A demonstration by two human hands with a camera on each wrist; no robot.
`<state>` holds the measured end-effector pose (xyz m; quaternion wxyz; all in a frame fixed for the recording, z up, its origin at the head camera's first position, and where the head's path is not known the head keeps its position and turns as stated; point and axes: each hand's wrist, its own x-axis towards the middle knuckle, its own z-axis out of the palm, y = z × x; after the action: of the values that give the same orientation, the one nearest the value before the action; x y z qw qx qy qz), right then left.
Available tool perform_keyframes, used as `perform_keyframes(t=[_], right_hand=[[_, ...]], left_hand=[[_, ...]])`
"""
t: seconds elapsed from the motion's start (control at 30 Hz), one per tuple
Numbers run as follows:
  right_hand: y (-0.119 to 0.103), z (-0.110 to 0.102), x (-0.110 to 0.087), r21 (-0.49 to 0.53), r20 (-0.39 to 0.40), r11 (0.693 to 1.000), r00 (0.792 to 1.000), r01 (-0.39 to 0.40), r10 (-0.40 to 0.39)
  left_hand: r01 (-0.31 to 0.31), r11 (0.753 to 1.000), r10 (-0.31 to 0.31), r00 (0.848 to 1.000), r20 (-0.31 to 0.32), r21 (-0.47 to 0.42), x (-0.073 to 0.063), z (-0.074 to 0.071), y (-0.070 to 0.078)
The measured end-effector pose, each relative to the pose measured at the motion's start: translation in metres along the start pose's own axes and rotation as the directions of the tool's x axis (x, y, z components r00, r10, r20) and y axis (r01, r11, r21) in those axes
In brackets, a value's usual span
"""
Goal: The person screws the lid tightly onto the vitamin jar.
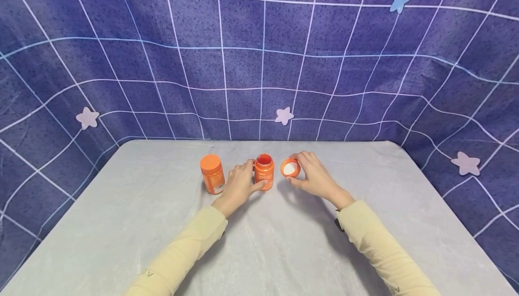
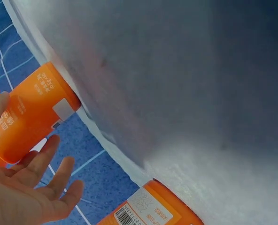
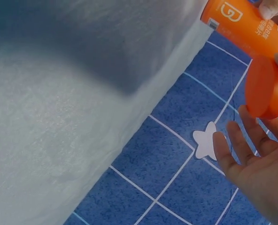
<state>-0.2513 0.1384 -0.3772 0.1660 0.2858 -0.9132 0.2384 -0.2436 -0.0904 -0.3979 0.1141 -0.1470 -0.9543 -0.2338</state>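
An orange bottle (image 1: 264, 175) with its mouth uncovered stands upright on the table, and my left hand (image 1: 240, 183) grips it from the left side, thumb in front. My right hand (image 1: 314, 176) pinches the orange cap (image 1: 290, 168) at its edge, just right of the bottle, with its white inside facing up and toward the head camera. The left wrist view shows the gripped bottle (image 2: 35, 110) with printed text on its side. In the right wrist view the cap (image 3: 266, 89) overlaps the bottle (image 3: 247, 26), and the right hand's other fingers spread loosely.
A second orange bottle (image 1: 212, 174), its cap on, stands to the left of my left hand. All this is on a grey cloth-covered table (image 1: 259, 251). Behind the table's far edge hangs a blue curtain (image 1: 243, 70) with a grid and star shapes.
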Motion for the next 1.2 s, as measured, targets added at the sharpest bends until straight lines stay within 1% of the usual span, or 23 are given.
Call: perform_keyframes(t=[0.17,0.43,0.67,0.97,1.2], right_hand=[[0.000,0.000,0.000,0.000,-0.014,1.000,1.000,0.010,-0.010],[-0.001,0.000,-0.001,0.008,-0.027,1.000,0.999,0.026,-0.026],[-0.001,-0.001,0.000,0.016,-0.017,1.000,1.000,0.026,-0.026],[-0.004,-0.001,-0.001,0.015,-0.019,0.999,0.999,0.039,-0.038],[-0.004,-0.001,-0.002,0.043,-0.021,0.998,0.999,0.042,-0.041]], left_hand=[[-0.003,1.000,0.003,1.000,0.011,0.004,0.001,0.001,0.000],[-0.017,1.000,0.017,1.000,0.003,0.006,0.002,0.002,0.000],[-0.019,0.999,0.019,1.000,0.001,0.029,0.001,0.001,0.001],[-0.039,0.998,0.039,0.999,-0.007,0.043,-0.004,-0.001,0.002],[-0.033,0.998,0.033,0.999,-0.003,0.061,-0.008,-0.002,0.002]])
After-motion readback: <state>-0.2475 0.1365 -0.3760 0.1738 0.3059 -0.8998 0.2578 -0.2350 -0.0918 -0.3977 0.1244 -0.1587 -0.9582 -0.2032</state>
